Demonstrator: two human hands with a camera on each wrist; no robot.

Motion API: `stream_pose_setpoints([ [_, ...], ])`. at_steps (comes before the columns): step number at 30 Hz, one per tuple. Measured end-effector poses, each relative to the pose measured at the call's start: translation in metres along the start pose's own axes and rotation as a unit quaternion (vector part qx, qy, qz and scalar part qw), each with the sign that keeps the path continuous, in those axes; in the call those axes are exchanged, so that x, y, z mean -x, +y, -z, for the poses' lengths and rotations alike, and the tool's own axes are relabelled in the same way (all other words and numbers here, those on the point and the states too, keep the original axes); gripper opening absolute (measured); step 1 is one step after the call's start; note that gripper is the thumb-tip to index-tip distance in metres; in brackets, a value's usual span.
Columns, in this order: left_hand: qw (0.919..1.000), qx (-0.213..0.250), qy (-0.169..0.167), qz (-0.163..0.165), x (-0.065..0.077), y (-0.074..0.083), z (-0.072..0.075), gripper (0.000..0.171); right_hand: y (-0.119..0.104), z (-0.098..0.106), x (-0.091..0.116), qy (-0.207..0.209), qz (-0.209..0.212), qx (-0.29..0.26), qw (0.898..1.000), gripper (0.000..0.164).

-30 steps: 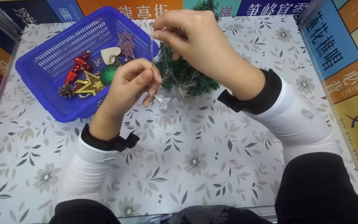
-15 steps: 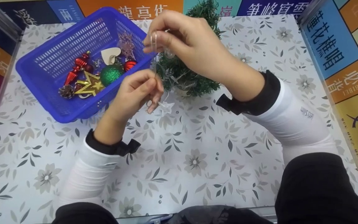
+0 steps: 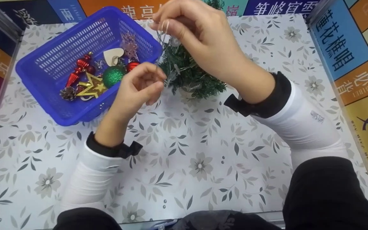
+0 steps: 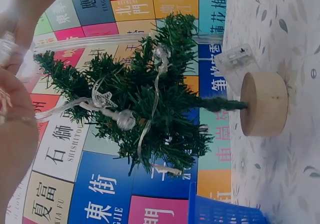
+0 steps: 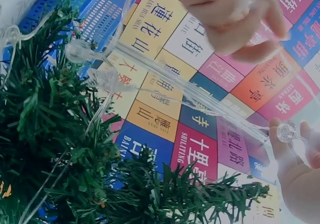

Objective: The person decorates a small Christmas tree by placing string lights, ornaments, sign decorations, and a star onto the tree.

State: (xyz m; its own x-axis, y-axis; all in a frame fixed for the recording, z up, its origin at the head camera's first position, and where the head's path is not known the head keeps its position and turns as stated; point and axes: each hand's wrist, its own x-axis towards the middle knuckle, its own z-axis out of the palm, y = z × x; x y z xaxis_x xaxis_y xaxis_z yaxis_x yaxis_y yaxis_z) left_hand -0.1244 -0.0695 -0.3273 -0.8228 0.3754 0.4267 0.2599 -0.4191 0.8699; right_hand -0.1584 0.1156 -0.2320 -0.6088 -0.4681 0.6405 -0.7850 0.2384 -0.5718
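Note:
In the head view, my right hand is raised above a small artificial Christmas tree and pinches a clear string light that loops down beside the branches. A clear bulb sits at its fingertips in the right wrist view. My left hand hovers lower, between basket and tree, its fingers loosely bent with a gap at the thumb; I see nothing gripped in it. In the left wrist view, the strand with a clear star and a round bulb lies across the branches.
A blue basket at the left holds a green ball, a gold star, a pine cone and a white heart. The tree has a round wooden base, with a clear box behind it. Printed panels surround the table.
My right hand dipped, then rose again with the string light. The left fingers have loosened, and the clear star that hung below them no longer shows there.

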Motion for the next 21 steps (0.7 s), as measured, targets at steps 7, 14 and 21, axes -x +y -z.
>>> stream_pose_setpoints([
  [7,0.9879,-0.082,0.12,0.054,-0.012,0.004,-0.007,0.013,0.001,0.001,0.0,0.003,0.016,0.021,1.0,0.023],
  [14,0.9544,-0.231,0.177,0.068,-0.026,0.008,-0.012,0.029,-0.001,0.002,0.0,-0.002,0.002,0.04,0.999,0.022],
  [21,0.9305,-0.314,0.18,0.057,-0.032,0.011,-0.013,0.02,-0.002,0.002,0.001,-0.004,0.003,0.032,0.999,0.022],
])
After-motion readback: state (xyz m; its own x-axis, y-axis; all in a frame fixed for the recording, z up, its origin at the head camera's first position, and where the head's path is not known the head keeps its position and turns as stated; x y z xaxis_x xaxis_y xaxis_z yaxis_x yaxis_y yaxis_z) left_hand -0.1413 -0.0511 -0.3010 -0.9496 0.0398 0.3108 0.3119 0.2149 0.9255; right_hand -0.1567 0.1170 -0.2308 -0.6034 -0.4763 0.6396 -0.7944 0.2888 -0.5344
